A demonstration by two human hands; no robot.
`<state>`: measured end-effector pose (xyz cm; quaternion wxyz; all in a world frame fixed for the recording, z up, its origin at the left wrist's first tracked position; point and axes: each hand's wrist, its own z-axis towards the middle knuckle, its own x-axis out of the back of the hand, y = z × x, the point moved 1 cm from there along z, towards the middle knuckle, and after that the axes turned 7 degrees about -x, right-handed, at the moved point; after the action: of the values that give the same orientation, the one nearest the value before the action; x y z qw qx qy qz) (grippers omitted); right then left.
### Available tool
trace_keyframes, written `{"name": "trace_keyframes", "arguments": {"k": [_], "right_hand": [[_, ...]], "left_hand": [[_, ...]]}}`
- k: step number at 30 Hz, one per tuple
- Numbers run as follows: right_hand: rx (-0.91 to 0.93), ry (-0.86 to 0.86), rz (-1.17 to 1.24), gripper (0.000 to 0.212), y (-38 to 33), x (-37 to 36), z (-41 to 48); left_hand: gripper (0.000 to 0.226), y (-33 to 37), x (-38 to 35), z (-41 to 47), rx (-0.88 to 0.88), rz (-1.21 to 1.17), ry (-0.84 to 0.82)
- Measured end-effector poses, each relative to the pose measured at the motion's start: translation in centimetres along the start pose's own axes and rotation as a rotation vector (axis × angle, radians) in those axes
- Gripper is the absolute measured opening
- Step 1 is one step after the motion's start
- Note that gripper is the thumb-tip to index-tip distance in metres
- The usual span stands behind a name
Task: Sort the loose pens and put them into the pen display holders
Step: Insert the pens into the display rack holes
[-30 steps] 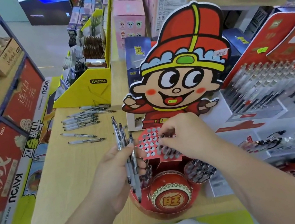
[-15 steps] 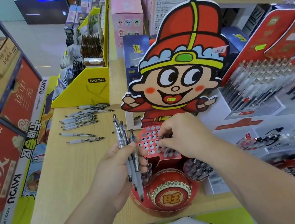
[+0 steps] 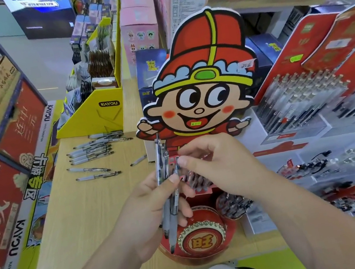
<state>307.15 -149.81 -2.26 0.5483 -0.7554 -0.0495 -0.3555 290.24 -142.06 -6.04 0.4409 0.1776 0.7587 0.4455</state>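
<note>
Head view, left hand: clenched round a bundle of pens, held upright just in front of the holder. This is probably so that each pen can be drawn off without reaching back to the table.
Right hand: thumb and forefinger pinch the top end of a single pen in that bundle. It looks to be picking that pen out for the next free hole.
Pen display holder: a red cardboard stand with a cartoon-boy backboard and a perforated grid, mostly hidden under the right hand. Some holes already carry pens.
Side cup: on the holder's right, filled with dark pens.
Loose pens: lying flat in a rough row on the wooden table, well apart to the left, near a yellow KAYOU box. They are not yet sorted.
Progress: partway, by my reckoning, with a handful in hand and more on the table.
</note>
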Motion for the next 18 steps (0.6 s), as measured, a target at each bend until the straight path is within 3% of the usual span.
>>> {"name": "trace_keyframes", "arguments": {"k": [5,13,18], "right_hand": [[-0.004,-0.263,0.329,0.013,0.0,1.3,-1.0],[-0.051,-0.075,0.477,0.008,1.4,3.6,-1.5],[-0.059,-0.075,0.560,0.010,1.8,4.2,-1.8]], "left_hand": [[0.015,0.7,-1.6,0.4,-0.023,0.023,-0.102],[0.012,0.5,-3.0,1.3,0.002,0.151,-0.073],[0.014,0.4,-3.4,1.7,-0.010,0.229,-0.045]]}}
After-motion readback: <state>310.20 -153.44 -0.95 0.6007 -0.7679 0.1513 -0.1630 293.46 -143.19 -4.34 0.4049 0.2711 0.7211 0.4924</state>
